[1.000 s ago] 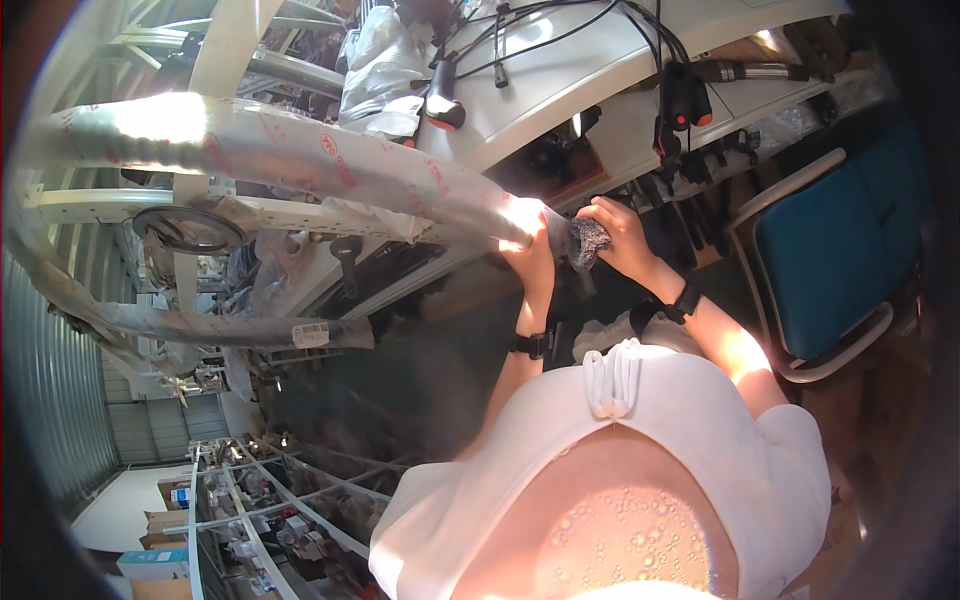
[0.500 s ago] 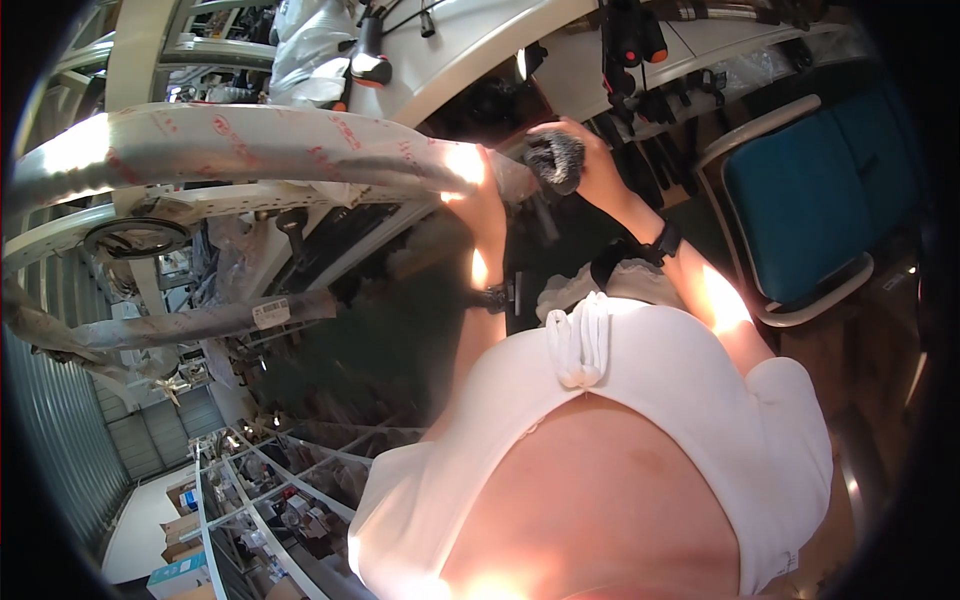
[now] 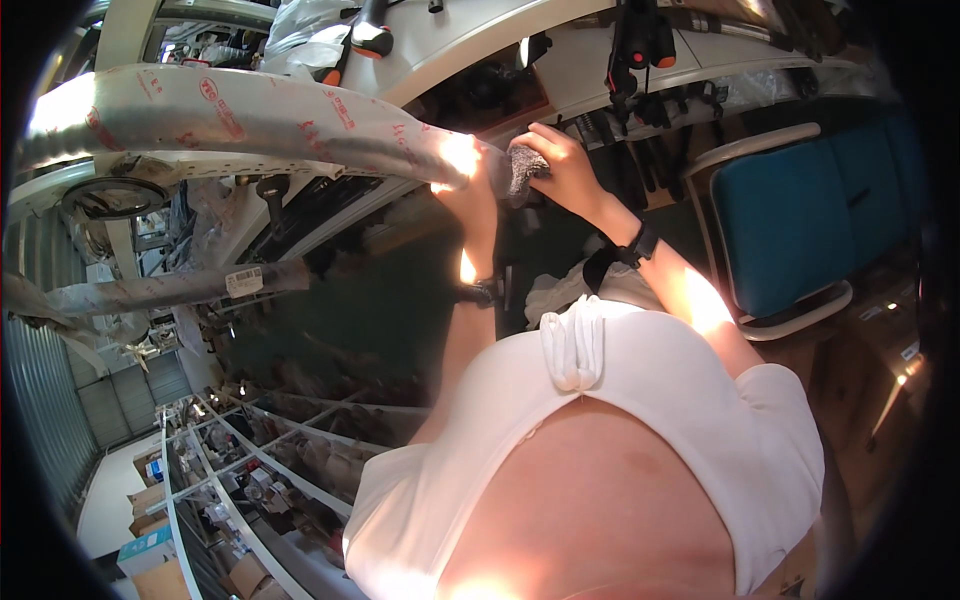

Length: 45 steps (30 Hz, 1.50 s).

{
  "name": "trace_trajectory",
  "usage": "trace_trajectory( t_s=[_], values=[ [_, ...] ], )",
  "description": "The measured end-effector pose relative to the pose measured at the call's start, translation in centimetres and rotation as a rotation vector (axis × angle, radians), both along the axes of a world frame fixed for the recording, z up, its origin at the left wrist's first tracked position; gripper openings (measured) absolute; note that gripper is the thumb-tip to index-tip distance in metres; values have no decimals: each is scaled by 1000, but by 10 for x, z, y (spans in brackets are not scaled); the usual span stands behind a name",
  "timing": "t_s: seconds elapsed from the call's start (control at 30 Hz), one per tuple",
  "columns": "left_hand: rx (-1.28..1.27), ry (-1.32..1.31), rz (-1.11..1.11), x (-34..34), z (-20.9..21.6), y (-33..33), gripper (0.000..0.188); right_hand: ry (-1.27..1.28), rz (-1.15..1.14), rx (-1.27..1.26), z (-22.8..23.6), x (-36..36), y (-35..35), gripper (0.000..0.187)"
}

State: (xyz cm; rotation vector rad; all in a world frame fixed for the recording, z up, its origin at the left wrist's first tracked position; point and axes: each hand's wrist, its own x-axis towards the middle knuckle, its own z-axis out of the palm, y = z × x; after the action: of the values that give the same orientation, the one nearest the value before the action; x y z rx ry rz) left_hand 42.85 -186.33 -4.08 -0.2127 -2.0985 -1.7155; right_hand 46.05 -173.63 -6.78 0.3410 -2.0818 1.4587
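Note:
A thick curved metal tube [image 3: 270, 115], wrapped in clear film with red print, sweeps in from the left. Close to its right end, my left hand [image 3: 468, 205] is closed around it, the fingers partly lost in bright glare. My right hand [image 3: 565, 170] pinches a dark grey, rough-textured wad [image 3: 524, 174], like steel wool or a knitted cloth. The wad sits against the tube's end, or very close to it; the exact contact is hard to see.
Below the tube runs a second film-wrapped tube [image 3: 170, 288] with a white label. Orange-and-black power tools [image 3: 640, 55] hang over the bench [image 3: 440, 70]. A teal chair [image 3: 800, 210] stands at the right. Shelving [image 3: 215, 470] with boxes is at lower left.
My right hand has brought the grey wad leftward to the tube's end. My left hand keeps hold of the tube. The whole view has shifted slightly.

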Motion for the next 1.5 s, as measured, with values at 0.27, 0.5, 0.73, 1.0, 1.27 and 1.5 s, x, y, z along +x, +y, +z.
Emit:
trace_trajectory(
  t_s=[0.27,0.5,0.73,1.0,1.27,1.5],
  values=[
    [142,-24,9,8,1,1,8,-7,13,-13,7,6,0,44],
    [-38,55,72,14,8,3,6,29,43,9,1,0,-4,46],
    [23,-3,59,13,4,-4,5,-5,46,83,-16,4,-5,47],
    [188,-194,-38,16,0,4,12,-84,9,111,-8,22,-2,49],
    [-482,37,-104,24,-92,-24,50,-468,43,524,-61,11,1,41],
    [-214,-500,-522,63,-106,-126,49,-397,259,608,-56,5,-86,37]
  ],
)
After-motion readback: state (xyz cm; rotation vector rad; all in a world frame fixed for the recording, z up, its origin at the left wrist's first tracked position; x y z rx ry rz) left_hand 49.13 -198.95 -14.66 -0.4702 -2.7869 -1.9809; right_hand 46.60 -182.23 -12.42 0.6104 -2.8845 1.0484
